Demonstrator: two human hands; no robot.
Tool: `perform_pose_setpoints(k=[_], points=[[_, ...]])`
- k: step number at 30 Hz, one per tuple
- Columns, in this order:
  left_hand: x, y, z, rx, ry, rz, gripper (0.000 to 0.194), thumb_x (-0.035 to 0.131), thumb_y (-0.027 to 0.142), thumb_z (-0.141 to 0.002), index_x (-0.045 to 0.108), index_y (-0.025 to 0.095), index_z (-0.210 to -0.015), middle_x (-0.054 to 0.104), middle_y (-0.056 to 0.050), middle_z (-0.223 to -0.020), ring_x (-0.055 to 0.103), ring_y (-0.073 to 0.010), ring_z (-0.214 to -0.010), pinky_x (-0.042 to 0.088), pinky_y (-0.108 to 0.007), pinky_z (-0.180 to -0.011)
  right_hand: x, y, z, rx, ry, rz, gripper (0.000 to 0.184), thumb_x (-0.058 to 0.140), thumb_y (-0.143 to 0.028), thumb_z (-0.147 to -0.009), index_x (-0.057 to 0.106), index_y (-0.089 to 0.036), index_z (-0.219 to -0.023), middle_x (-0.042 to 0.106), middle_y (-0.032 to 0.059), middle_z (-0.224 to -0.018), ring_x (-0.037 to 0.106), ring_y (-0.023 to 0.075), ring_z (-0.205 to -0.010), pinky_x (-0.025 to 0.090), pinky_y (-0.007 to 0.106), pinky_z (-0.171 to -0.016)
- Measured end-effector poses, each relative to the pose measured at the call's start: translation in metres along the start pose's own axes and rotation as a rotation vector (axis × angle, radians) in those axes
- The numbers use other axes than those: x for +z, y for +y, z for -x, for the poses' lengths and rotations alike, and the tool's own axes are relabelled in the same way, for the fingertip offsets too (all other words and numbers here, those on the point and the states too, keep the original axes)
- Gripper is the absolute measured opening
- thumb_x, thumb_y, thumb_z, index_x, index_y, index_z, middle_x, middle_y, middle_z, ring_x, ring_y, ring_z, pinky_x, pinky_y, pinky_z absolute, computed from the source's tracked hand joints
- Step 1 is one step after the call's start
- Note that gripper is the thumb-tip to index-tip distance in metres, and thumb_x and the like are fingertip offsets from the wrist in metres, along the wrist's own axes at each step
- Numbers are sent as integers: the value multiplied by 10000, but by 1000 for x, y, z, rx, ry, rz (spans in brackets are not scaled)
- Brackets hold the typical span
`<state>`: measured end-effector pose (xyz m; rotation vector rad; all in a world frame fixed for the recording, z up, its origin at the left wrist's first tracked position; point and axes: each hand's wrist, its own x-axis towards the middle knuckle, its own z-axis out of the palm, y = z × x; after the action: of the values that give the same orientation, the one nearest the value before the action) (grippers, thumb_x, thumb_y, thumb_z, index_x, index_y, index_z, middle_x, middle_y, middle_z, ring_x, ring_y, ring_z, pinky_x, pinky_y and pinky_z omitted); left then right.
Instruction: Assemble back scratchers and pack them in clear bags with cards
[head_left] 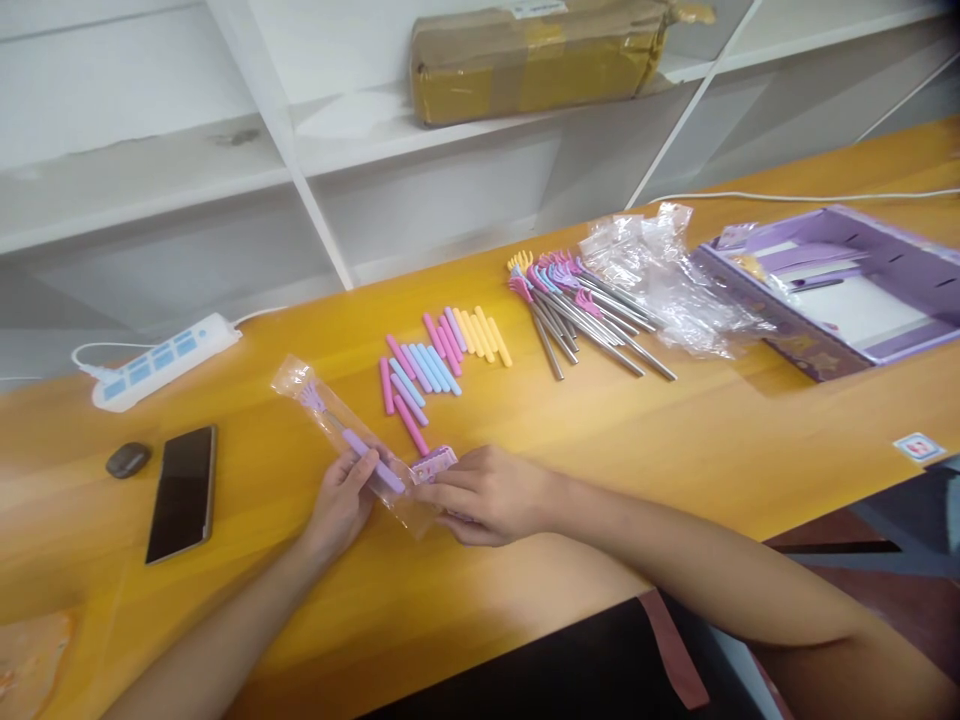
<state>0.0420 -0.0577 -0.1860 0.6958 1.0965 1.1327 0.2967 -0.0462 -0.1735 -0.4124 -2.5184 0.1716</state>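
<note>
My left hand (345, 500) is closed around a clear plastic bag (416, 515), which lies slanted above the table. Inside the bag is a back scratcher with a purple claw head (310, 397) and a purple handle (371, 460). My right hand (487, 495) is at the bag's lower end, fingers pinched on a small purple printed card (435, 463), partly hidden by the fingers. Just beyond the hands lie several loose handle tubes in pink (410, 425), blue (442, 370) and yellow (480, 335). Several metal back scratcher rods (592, 320) with coloured claw heads are piled farther right.
Clear plastic bags (675, 280) lie in a heap beside an open purple box (810, 345). On the left are a white power strip (169, 360), a phone (181, 495) and a small black case (128, 459). A taped carton (540, 65) rests on the shelf behind.
</note>
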Motion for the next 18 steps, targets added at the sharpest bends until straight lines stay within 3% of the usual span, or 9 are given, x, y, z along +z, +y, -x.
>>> perform_pose_setpoints(k=[2, 7, 12, 15, 18], points=[[0, 0, 0, 6, -3, -11, 413, 958, 504, -751, 778, 148, -856, 690, -24, -827, 631, -135, -735, 561, -230, -676, 0, 1, 1, -9, -3, -3, 370, 531, -293, -1055, 534, -139, -1392, 738, 8, -909, 661, 134, -695, 474, 282, -607], [-3, -5, 3, 57, -33, -181, 414, 891, 544, -821, 767, 158, -902, 707, -30, -844, 652, -159, -755, 559, -257, -704, -4, 2, 0, -84, 87, 89, 105, 574, -217, -1078, 627, -159, -1146, 690, -18, -832, 625, 106, -692, 450, 267, -613], [0, -2, 10, 180, -76, -497, 434, 823, 552, -882, 746, 177, -1088, 747, -56, -978, 706, -224, -918, 588, -335, -875, -11, 0, -2, -6, 117, 134, 134, 545, -184, -1095, 677, -182, -1116, 723, -10, -958, 595, 99, -702, 421, 261, -601], [0, 0, 12, 162, -175, -528, 455, 803, 574, -891, 720, 182, -1106, 760, -60, -991, 719, -235, -909, 597, -349, -865, -11, -1, -4, 33, 145, 121, 127, 558, -196, -1096, 683, -180, -1084, 738, -2, -1066, 618, 89, -745, 423, 245, -600], [-4, -1, 13, 104, -276, -506, 473, 772, 591, -915, 727, 174, -1134, 784, -80, -1030, 732, -258, -962, 599, -371, -910, -8, -2, -4, 25, 154, 132, 132, 575, -236, -1102, 667, -169, -1037, 736, 9, -1050, 627, 86, -741, 442, 244, -609]])
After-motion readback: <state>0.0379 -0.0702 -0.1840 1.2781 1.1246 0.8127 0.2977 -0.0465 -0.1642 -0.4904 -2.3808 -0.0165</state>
